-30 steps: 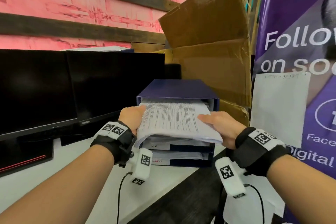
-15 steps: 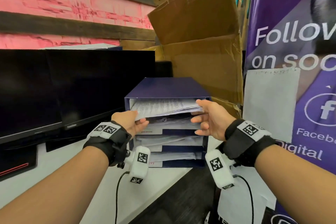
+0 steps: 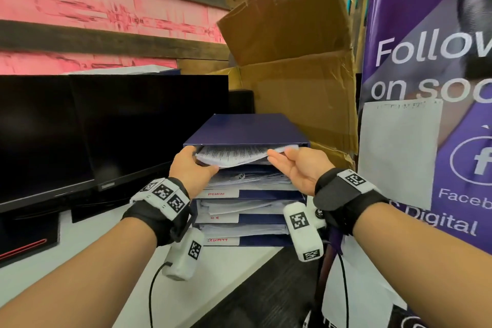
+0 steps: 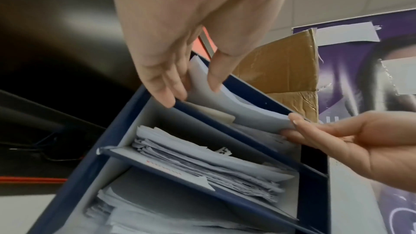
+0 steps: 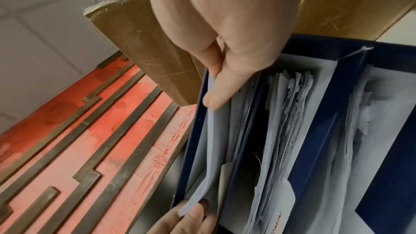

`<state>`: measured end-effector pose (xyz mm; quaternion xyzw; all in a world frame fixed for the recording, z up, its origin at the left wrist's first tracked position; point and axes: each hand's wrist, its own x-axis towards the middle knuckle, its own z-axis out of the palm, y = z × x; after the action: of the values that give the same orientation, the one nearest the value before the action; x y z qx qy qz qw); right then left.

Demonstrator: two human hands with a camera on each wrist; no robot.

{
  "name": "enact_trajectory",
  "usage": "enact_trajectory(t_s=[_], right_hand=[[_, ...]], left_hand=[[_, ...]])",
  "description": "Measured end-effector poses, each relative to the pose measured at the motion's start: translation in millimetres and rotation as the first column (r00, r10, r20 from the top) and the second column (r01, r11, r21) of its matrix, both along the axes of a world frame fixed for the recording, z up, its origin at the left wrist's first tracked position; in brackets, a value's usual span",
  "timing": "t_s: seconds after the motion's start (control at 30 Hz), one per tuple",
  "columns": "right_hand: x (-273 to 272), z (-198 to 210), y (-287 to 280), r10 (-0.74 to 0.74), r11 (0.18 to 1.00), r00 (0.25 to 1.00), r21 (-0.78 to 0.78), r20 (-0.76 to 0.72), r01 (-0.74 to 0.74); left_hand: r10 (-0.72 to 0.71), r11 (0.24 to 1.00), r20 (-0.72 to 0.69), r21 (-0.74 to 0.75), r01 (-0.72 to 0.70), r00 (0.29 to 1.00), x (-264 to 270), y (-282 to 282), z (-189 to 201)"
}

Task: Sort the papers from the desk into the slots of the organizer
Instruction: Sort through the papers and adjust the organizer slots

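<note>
The left hand (image 3: 192,168) pinches the near left corner of the sheaf of papers (image 3: 234,156), thumb on top and fingers curled beneath. The right hand (image 3: 298,168) takes the near right edge between thumb (image 5: 219,93) and fingers. Most of the sheaf is already inside the top slot of the blue organizer (image 3: 247,129), and only its near edge still pokes out.

The bundle looks light and floppy (it sags in the middle between the 2 grips), so I judge it will buckle if pushed from 1 corner alone. Holding both near corners, as now, and pressing evenly along that edge seems the safest way. Loose sheets could fan out or catch on the slot's lip.

Below are 3 more slots, each stuffed with papers. Handwritten red labels (image 3: 216,193) mark their fronts; the upper 2 seem to read "ADMIN" and "HR", while the lowest is too scrawled to trust. Any label on the top slot is hidden behind the hands and the sheaf. How far back the slot runs, and whether the far edge of the papers has reached its back, can't be seen.
</note>
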<state>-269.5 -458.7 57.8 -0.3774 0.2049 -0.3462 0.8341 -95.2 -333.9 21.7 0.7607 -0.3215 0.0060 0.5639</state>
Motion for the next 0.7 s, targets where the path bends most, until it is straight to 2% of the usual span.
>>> enact_trajectory(t_s=[0.07,0.13,0.23,0.33,0.43,0.5,0.57,0.7], right_hand=[[3,0,-2,-0.028,0.999,0.998,-0.039,-0.057,0.026],[6,-2,-3,-0.059,0.989,0.984,-0.143,-0.17,0.034],[8,-9,-11,-0.182,0.918,0.918,-0.395,-0.352,0.031],[8,-14,-25,-0.37,0.771,0.783,-0.636,-0.5,-0.042],[10,-14,-31,-0.498,0.596,0.639,-0.766,-0.587,-0.239],[12,-13,-33,-0.599,0.478,0.511,-0.787,-0.617,-0.39],[14,-11,-33,-0.699,0.368,0.411,-0.787,-0.586,-0.495],[22,-7,-28,-0.84,0.151,0.285,-0.703,-0.461,-0.695]], left_hand=[[0.082,0.997,0.021,0.009,-0.083,0.996,2,-1,2],[0.146,0.983,0.09,0.102,-0.155,0.985,1,-4,4],[0.104,0.965,0.224,0.213,-0.153,0.969,-6,-10,6],[0.018,0.945,0.29,0.308,-0.112,0.957,-9,-17,6],[0.001,0.918,0.308,0.378,-0.123,0.951,-8,-18,9],[-0.01,0.898,0.353,0.414,-0.147,0.936,-5,-18,13],[-0.03,0.888,0.383,0.435,-0.152,0.923,-2,-18,15],[-0.024,0.896,0.353,0.422,-0.137,0.935,2,-16,12]])
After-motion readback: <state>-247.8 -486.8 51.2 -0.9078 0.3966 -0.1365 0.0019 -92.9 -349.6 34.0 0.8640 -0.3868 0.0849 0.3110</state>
